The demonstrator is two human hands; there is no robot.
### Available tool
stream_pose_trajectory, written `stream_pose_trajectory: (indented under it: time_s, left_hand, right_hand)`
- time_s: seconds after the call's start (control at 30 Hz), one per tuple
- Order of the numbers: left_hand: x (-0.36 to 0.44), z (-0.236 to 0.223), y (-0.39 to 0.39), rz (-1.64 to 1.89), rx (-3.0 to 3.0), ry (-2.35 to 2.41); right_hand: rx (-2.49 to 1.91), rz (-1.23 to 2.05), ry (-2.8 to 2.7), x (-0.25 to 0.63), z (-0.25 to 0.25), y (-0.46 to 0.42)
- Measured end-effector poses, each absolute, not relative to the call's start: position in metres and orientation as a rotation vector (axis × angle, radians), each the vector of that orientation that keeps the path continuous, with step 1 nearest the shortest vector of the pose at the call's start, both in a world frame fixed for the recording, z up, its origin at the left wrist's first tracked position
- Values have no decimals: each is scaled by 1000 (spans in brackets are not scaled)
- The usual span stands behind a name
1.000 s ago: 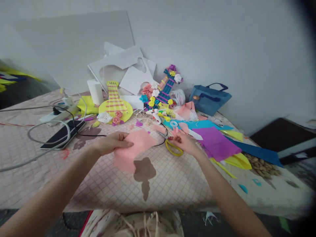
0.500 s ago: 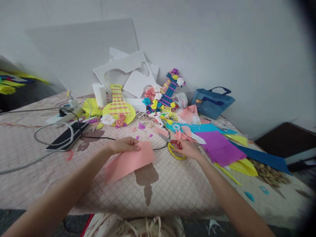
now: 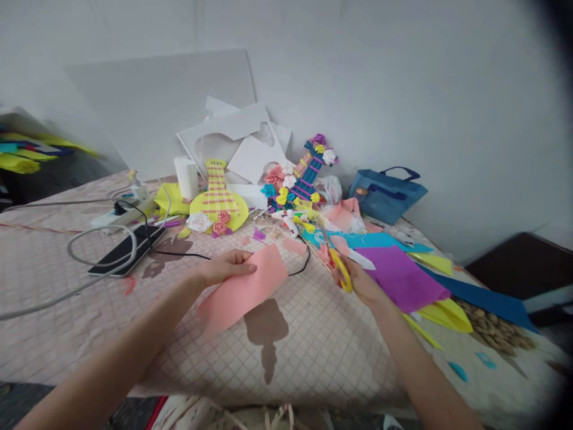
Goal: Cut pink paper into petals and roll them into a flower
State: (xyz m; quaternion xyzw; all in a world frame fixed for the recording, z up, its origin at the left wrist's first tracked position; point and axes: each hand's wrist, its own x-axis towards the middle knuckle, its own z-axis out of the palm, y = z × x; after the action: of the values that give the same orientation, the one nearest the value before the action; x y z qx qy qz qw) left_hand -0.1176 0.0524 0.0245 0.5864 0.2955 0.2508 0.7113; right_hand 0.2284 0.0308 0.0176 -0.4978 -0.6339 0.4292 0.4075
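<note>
1. Half a second ago the scissors (image 3: pixel 341 271) lay on the cloth (image 3: pixel 322 352) under the right fingertips; now they are up in the right hand (image 3: pixel 358 282), turned so that the blades point away from the person.
2. The right fingers are closed round the yellow handles — whether any finger passes through a loop, I cannot tell. The blades reach out beyond these fingers, too blurred to show if they are parted.
3. The left hand (image 3: pixel 227 267) has the pink sheet (image 3: pixel 253 283) pinched at its upper edge, thumb on top. The sheet spreads right of those fingers and slants down towards the person, its lower end blurred.
4. Between the two sets of fingers, a little beyond them, are a pink strip (image 3: pixel 294 246) and a black cord (image 3: pixel 303 269).
5. Farther out, past the fingers, lie the glue gun (image 3: pixel 290 225) and, to its left, the yellow guitar (image 3: pixel 219 208) with paper roses at its base.
6. Just right of the right fingers lies the purple sheet (image 3: pixel 403 279) — the white strip (image 3: pixel 362 259) is near its left edge.
7. Well left of the left fingers, the black slab (image 3: pixel 117 254) rests under a looped grey cable (image 3: pixel 71 255).
</note>
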Motion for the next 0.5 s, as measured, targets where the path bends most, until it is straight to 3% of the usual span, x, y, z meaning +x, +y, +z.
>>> stream_pose_trajectory:
  time_s: [0.2, 0.33, 0.5]
  left_hand:
    - [-115, 27, 48, 510, 1327, 618]
    - [-114, 27, 47, 478, 1464, 667]
    - [-108, 30, 48, 477, 1698, 760]
  right_hand:
    - [-921, 1279, -1315, 169, 11, 6]
    - [-915, 1375, -1286, 142, 7, 3]
    - [-1049, 1267, -1275, 128, 7, 0]
